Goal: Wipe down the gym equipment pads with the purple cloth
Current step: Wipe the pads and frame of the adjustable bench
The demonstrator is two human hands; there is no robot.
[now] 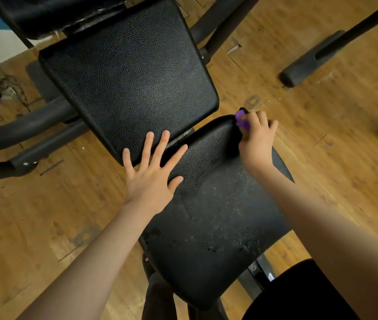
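Head view, looking straight down: the left hand (151, 174) lies flat with fingers spread and straight, its palm on the near seat pad (218, 218) and its fingertips reaching across the gap onto the lower edge of the back pad (128, 77). It holds nothing. The right hand (256, 139) is at the far right corner of the seat pad, fingers curled around the purple cloth (241, 120), which is bunched up so that only a small fold shows beyond the knuckles. The cloth sits against the pad's corner edge, well to the right of the left hand and just below the back pad's lower right corner. The seat pad's surface is speckled with pale flecks and a few dark droplets. Black frame tubes (21, 130) run out over the wooden floor (322, 135).
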